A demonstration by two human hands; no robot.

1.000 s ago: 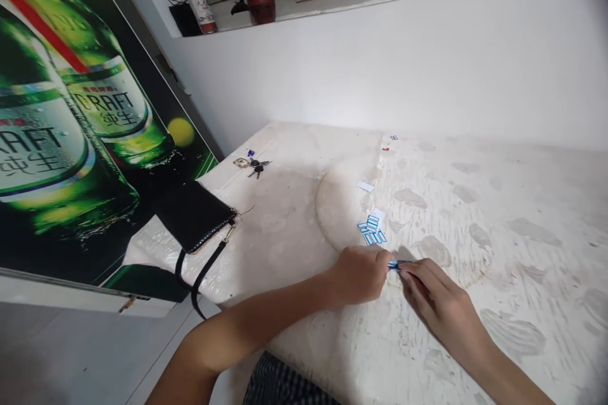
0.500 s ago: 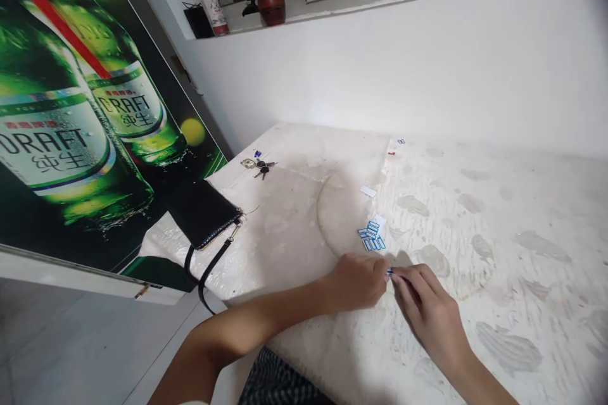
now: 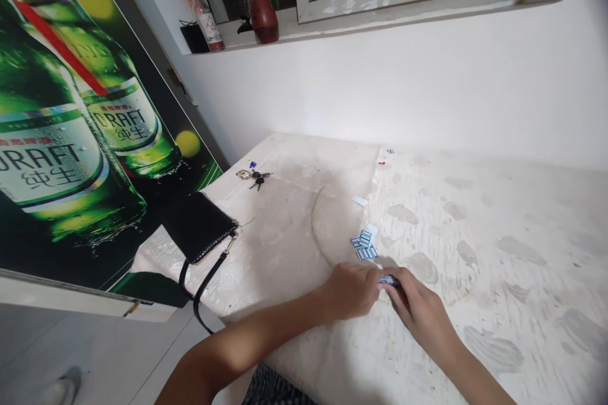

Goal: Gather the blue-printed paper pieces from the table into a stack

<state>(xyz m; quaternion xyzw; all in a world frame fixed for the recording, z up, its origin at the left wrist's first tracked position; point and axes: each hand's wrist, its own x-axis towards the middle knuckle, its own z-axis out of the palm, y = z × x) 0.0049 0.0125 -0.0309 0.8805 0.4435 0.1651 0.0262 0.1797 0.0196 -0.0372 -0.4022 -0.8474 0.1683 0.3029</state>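
Observation:
My right hand (image 3: 420, 304) is closed in a pinch on a small blue-and-white striped piece (image 3: 389, 280), perhaps a stack of blue-edged labels; its details are too small to tell. Against its left end, my left hand (image 3: 354, 291) is closed, the fingertips meeting those of the right hand. What the left fingers pinch is mostly hidden. Just beyond the hands, several blue-bordered white labels (image 3: 365, 245) lie overlapping on the table, partly over a white slip. Farther back lies another small white slip (image 3: 360, 201).
The table (image 3: 275, 234) has a pale, stained covering. Keys (image 3: 258, 178) and a black pouch (image 3: 202, 224) with a strap lie on its left side. Small blue (image 3: 390, 151) and red scraps (image 3: 382, 163) lie near the wall. Bottles (image 3: 265, 16) stand on the windowsill.
The view has shifted, so the scene sits slightly lower and to the left. More of the striped piece now shows between my fingers, and my right hand has turned slightly.

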